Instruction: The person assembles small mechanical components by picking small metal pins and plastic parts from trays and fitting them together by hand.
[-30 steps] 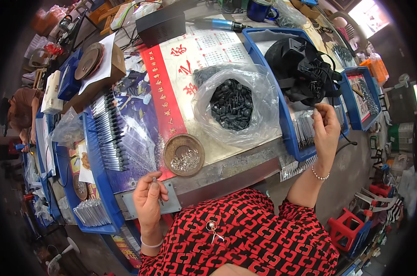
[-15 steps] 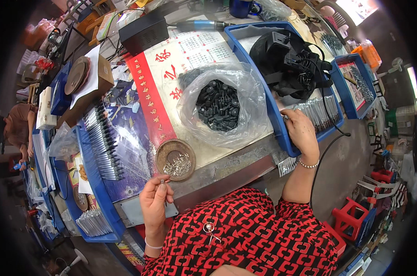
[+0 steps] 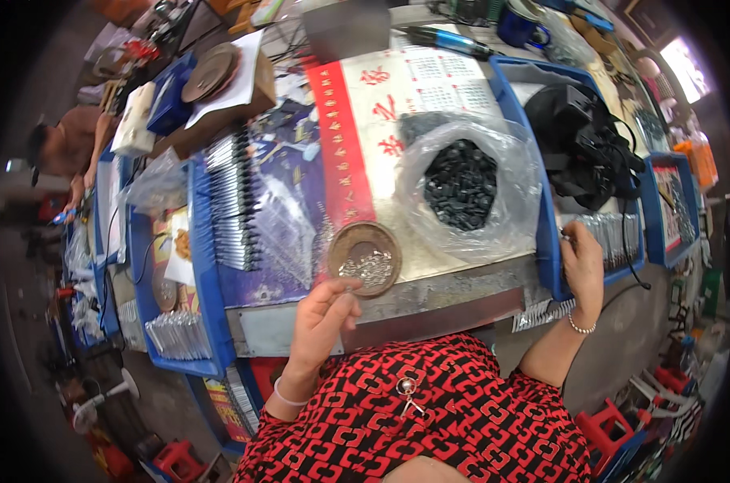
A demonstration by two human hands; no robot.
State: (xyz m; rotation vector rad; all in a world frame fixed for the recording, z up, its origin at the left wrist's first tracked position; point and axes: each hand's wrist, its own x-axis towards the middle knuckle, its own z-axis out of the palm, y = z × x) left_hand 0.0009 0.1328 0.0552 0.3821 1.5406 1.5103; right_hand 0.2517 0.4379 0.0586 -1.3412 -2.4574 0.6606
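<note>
My left hand (image 3: 323, 322) is at the near edge of a round brown dish (image 3: 338, 251) that holds small silver metal pieces (image 3: 371, 270). Its thumb and forefinger are pinched together; whatever is between them is too small to make out. Over the near end of the blue tray (image 3: 548, 241) on the right is my right hand (image 3: 582, 270), beside a row of slim silver rods (image 3: 614, 236). Its fingertips are closed around a tiny dark end of something I cannot identify. Between the hands, farther back, an open clear plastic bag (image 3: 514, 205) holds many black plastic parts (image 3: 461, 183).
Black straps and a box-like device (image 3: 578, 121) fill the right tray's far part. A row of silver-and-black pen-like parts (image 3: 232, 209) lies at left, beside another blue tray (image 3: 202, 282). A blue pen-shaped tool (image 3: 453, 40) and a mug (image 3: 519, 24) are at the back. Another person (image 3: 75, 145) sits far left.
The whole view has shifted, so the table appears farther right. My left hand has come closer to the dish, over its near rim. My right hand stays at the right tray's near end.
</note>
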